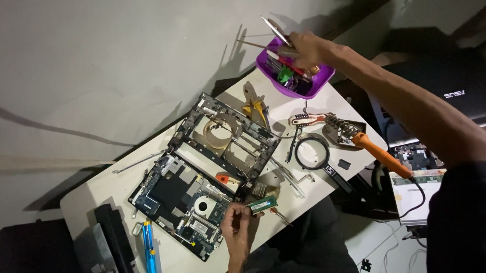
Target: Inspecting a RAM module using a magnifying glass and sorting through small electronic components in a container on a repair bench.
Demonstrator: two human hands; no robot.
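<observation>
Laptop (194, 205), stripped to its dark motherboard and turned on a diagonal, is lying open on the near left part of a pale table (94, 193), its black frame (224, 134) sitting just beyond it with bare cutouts showing the tabletop. A small green memory stick (263, 204) is being held just off the laptop's near right corner, where the left hand (236, 224) is pinching it, thumb and fingers closed together on one end of the stick. The right hand (304, 48) is reaching far across the table into a purple tray (319, 80) of tools, its fingers curled tight around a slim metal tool (276, 30) whose tip is pointing up and away to the left. An orange soldering iron (381, 156) is resting in its coiled stand (342, 127) at the right edge of the table, its cord trailing down to the right. A round magnifier (311, 153) is lying just left of the stand, with a striped-handled screwdriver (307, 119) beyond it. Yellow-handled pliers (255, 106) are lying between the frame and the tray. A blue pen-shaped tool (148, 242) is lying at the near left beside a black battery (114, 240).
</observation>
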